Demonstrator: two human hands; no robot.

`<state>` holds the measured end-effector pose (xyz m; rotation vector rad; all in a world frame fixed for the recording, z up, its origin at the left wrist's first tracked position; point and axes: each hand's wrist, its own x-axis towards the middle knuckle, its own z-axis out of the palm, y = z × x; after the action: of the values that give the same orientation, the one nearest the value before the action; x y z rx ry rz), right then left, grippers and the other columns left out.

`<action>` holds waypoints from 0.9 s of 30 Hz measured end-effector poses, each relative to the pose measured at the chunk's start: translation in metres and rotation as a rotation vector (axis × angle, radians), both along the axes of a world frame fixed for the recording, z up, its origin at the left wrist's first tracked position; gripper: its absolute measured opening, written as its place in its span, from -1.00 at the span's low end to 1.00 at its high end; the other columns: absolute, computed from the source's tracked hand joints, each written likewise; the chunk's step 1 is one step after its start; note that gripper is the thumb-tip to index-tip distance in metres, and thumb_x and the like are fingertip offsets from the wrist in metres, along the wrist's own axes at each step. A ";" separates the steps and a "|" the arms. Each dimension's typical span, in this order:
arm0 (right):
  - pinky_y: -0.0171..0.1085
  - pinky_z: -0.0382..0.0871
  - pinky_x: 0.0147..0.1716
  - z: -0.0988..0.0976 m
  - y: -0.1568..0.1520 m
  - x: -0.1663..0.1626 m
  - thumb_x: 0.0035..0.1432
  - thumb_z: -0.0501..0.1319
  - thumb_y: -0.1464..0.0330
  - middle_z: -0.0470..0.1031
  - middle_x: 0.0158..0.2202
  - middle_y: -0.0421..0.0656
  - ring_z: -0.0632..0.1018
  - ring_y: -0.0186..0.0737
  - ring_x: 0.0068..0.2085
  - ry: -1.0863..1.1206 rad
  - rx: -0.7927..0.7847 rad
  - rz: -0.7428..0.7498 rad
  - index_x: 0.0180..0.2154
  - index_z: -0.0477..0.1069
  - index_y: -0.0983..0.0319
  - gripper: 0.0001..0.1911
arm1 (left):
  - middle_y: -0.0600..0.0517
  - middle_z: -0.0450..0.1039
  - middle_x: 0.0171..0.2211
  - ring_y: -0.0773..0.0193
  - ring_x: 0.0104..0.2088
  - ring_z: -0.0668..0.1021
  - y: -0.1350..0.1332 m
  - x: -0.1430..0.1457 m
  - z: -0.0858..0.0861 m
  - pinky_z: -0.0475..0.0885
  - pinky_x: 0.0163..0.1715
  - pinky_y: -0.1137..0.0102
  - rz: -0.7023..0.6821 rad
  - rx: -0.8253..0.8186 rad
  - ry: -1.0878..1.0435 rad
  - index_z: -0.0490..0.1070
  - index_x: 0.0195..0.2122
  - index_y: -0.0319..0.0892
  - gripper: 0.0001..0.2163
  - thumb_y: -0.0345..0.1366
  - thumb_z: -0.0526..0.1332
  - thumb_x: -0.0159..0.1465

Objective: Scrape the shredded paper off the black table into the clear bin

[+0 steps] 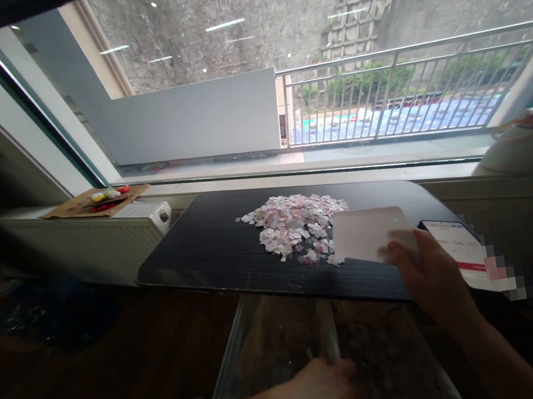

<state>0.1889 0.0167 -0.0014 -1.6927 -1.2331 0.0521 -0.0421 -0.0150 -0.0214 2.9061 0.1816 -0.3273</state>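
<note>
A loose heap of small pale pink-and-white paper-like pieces [294, 218] lies on the dark tabletop [204, 250]. My right hand [429, 268] grips a thin white rectangular plate [366, 234] by its right end. The plate's left edge stands beside the heap, close to several stray pieces. Below the table's front edge is a see-through plastic container [273, 340], which could also be a stiff bag. My left hand [321, 390] is closed at its near side and appears to grip it; the fingertips are partly hidden.
At the table's right end lies a phone-like flat thing [456, 244] with a lit white-and-red face, partly pixelated. A radiator [85, 238] to the left carries brown cardboard [58, 211] with small colourful items. Behind the table runs a large window [233, 117]; dark plastic bags [47, 315] sit on the floor.
</note>
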 end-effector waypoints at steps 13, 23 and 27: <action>-0.18 0.43 -0.42 0.002 -0.009 0.005 0.17 0.14 0.11 0.61 -0.39 -0.10 0.61 -0.05 -0.40 -0.012 -0.090 0.000 -0.11 0.46 0.18 -0.64 | -0.03 0.41 -0.49 0.20 -0.31 0.42 0.001 -0.004 0.005 -0.02 -0.68 0.37 0.037 0.007 0.008 0.32 -0.61 -0.22 -0.72 -0.36 0.34 0.20; -0.17 0.47 -0.35 0.005 -0.013 0.010 0.14 0.13 0.11 0.60 -0.33 -0.07 0.59 -0.04 -0.34 -0.006 -0.087 -0.081 -0.18 0.46 0.17 -0.67 | -0.01 0.44 -0.47 0.19 -0.30 0.41 0.001 -0.005 0.010 -0.01 -0.67 0.38 0.059 -0.021 0.008 0.28 -0.62 -0.22 -0.69 -0.35 0.33 0.21; -0.18 0.46 -0.41 0.005 -0.013 0.001 0.13 0.12 0.13 0.55 -0.42 -0.13 0.56 -0.08 -0.43 0.106 -0.134 -0.081 -0.22 0.46 0.18 -0.69 | 0.00 0.47 -0.45 0.18 -0.26 0.45 0.000 -0.002 0.019 0.00 -0.70 0.38 0.063 -0.011 0.045 0.32 -0.60 -0.22 -0.71 -0.33 0.32 0.22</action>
<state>0.1897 0.0032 0.0041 -1.8299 -1.1017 0.1762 -0.0437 -0.0145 -0.0026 2.8767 0.2769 -0.3822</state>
